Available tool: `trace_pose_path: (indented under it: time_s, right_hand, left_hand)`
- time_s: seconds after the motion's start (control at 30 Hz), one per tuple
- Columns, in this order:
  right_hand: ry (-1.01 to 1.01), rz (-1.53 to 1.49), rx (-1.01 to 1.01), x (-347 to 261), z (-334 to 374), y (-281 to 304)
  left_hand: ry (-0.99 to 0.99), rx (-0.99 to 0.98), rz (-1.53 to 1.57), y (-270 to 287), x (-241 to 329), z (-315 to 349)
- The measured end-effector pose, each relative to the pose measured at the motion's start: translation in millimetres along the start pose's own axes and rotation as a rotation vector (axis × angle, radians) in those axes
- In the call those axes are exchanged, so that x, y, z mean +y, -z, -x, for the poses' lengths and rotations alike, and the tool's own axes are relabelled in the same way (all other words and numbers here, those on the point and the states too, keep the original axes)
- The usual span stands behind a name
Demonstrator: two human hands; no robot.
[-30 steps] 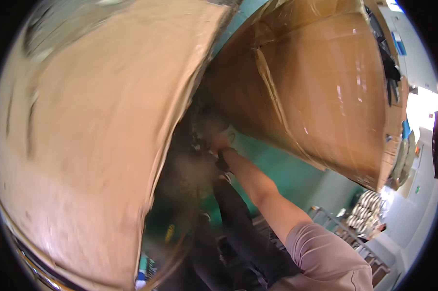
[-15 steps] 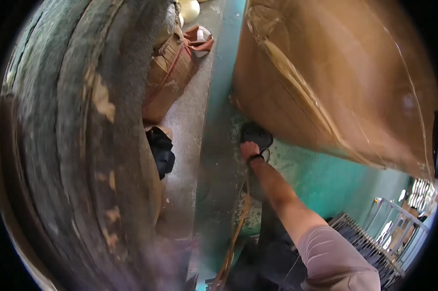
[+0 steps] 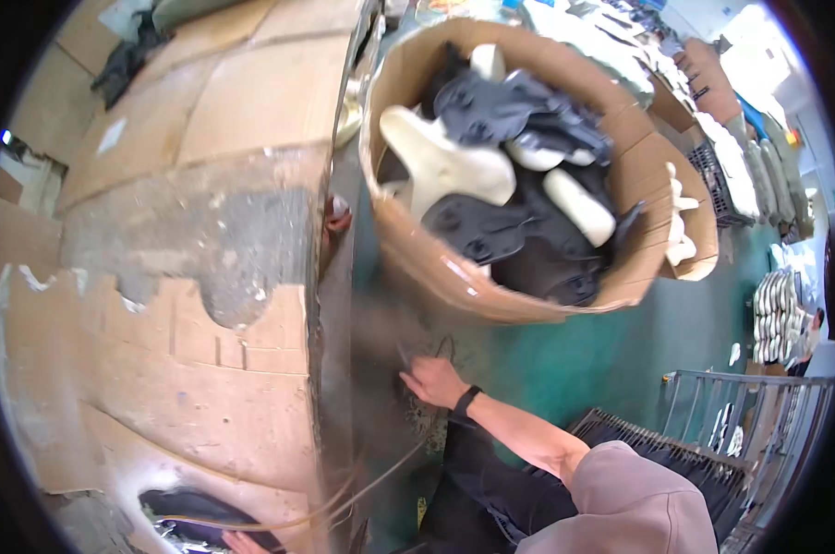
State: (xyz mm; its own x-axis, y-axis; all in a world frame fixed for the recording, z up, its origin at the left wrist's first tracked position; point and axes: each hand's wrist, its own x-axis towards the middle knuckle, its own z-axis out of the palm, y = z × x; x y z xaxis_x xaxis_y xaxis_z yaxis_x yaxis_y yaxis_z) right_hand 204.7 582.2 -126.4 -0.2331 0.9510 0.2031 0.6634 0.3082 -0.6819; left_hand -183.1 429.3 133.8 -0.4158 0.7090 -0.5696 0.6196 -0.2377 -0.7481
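My right hand (image 3: 434, 380), with a black band on its wrist, is over the gap beside the workbench. Its fingers are curled closed; what they hold is blurred and cannot be made out. At the bottom edge, part of my left hand (image 3: 242, 542) shows, fingers stretched out beside a black rounded piece (image 3: 191, 506) with a shiny part. That piece lies on the cardboard-covered workbench (image 3: 223, 406). A thin hose or cord (image 3: 381, 487) runs from below my right hand across the bench edge.
Ahead stands a large cardboard box (image 3: 417, 263) holding cream saddle-shaped pads (image 3: 450, 166) and black plastic shells (image 3: 478, 226). A rack of dark pieces (image 3: 658, 457) and a metal rail frame (image 3: 759, 379) stand to the right. Green floor (image 3: 565, 369) lies between.
The view has swung, bringing the bench top and box contents into sight. My right hand has left the dark object near the floor and come up closer to the bench. Left fingers now show.
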Motion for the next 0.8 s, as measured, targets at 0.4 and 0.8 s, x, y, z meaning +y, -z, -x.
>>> trace_pose_path:
  time_s: [0.4,0.8]
  right_hand:
    - [-0.626,-0.904,0.123,-146.4,-32.3,277.9]
    - [0.187,0.288,-1.007,-219.6,-29.1,187.4]
  left_hand:
    - [0.192,0.706,1.392,20.6,-4.7,75.2]
    - [0.890,-0.097,2.549,-126.5,204.8,257.7]
